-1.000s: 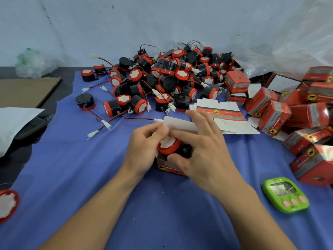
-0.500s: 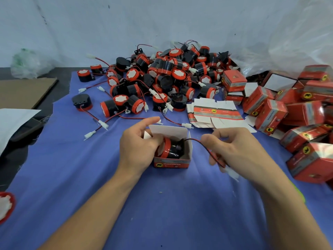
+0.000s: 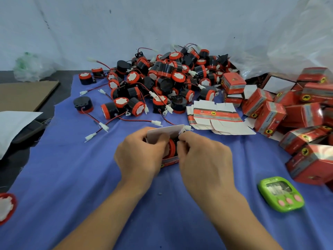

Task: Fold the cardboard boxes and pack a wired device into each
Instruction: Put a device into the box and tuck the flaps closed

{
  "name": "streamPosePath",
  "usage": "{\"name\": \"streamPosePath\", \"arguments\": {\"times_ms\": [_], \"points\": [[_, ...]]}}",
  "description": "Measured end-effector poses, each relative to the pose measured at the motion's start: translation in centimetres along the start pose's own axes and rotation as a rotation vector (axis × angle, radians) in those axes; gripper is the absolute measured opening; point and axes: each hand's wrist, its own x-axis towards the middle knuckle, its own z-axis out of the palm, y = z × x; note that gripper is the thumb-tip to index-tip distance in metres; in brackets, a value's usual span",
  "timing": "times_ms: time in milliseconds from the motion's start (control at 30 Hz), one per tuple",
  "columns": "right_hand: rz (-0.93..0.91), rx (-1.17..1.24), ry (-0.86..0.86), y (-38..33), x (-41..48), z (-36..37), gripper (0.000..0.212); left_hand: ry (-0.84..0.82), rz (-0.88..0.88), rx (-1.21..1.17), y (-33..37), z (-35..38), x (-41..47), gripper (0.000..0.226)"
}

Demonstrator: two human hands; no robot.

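Note:
A small red cardboard box (image 3: 169, 161) stands open on the blue cloth, its white lid flap (image 3: 164, 132) raised at the back. A black and red wired device (image 3: 171, 147) lies inside it. My left hand (image 3: 139, 156) grips the box from the left, thumb on the flap. My right hand (image 3: 203, 159) is curled at the box's right opening, fingertips pinching at the device's wire, which is mostly hidden. Behind lies a pile of wired devices (image 3: 162, 82). Flat unfolded boxes (image 3: 216, 116) lie to the right of it.
Packed red boxes (image 3: 302, 120) are heaped at the right, under a clear plastic bag (image 3: 288, 42). A green timer (image 3: 281, 193) lies at the front right. A loose red cap (image 3: 6, 207) sits at the left edge. Brown cardboard (image 3: 23, 94) and white paper (image 3: 12, 123) lie left.
My right hand, which held the red wire out to the right of the box, has come back to the box opening with it. The left hand keeps its hold on the box.

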Motion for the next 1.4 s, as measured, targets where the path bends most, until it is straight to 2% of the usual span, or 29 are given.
{"name": "streamPosePath", "arguments": {"times_ms": [133,200,233,333,433,500,600,633,733,833,900,1000,1067,1133,1233,1400], "points": [[0.072,-0.046,-0.205,0.0,-0.2,1.9,0.015,-0.004,-0.007,0.031,0.2,-0.1,-0.1,0.011],[0.099,-0.018,-0.208,0.2,0.0,1.9,0.013,-0.040,0.012,0.017,0.1,-0.2,0.1,0.005],[0.121,-0.001,-0.199,0.3,0.2,1.9,0.017,-0.081,0.014,-0.019,0.0,-0.2,0.3,0.003],[0.173,-0.008,-0.185,0.6,0.4,2.1,0.019,-0.216,-0.069,-0.247,-0.4,-0.3,0.8,0.021],[0.229,0.008,-0.160,0.4,0.2,2.4,0.038,-0.349,-0.114,-0.481,-0.8,-0.2,1.1,0.032],[0.278,0.098,-0.181,0.7,0.4,2.5,0.043,-0.424,-0.097,-0.549,-1.0,-0.1,1.3,0.039],[0.319,0.303,-0.325,2.0,1.0,2.0,0.016,-0.467,-0.103,-0.622,-1.0,0.0,1.4,0.040],[0.309,0.286,-0.399,2.2,1.2,1.7,0.023,-0.469,-0.116,-0.640,-1.0,0.0,1.4,0.039],[0.237,0.135,-0.533,2.6,1.0,1.5,0.038,-0.472,-0.122,-0.609,-1.1,0.3,1.1,0.045],[0.177,0.097,-0.546,2.4,0.8,1.7,0.045,-0.409,-0.072,-0.433,-1.0,0.7,0.3,0.080],[0.136,0.089,-0.542,2.4,0.8,2.0,0.046,-0.307,-0.034,-0.351,-0.9,1.1,-0.2,0.096],[0.104,0.175,-0.528,2.2,0.6,2.4,0.046,-0.209,-0.061,-0.329,-0.8,1.5,-0.4,0.101],[0.095,0.303,-0.439,2.4,0.5,2.1,0.056,-0.212,-0.130,-0.348,-1.0,1.6,-0.2,0.100],[0.117,0.371,-0.278,2.7,0.5,1.4,0.061,-0.230,-0.186,-0.378,-1.0,1.7,0.0,0.099],[0.173,0.355,-0.044,3.7,1.1,0.5,0.032,-0.241,-0.215,-0.409,-0.9,1.9,0.3,0.096],[0.115,0.461,0.001,3.6,0.9,0.4,0.024,-0.307,-0.228,-0.426,-1.1,2.0,0.8,0.090]]}}
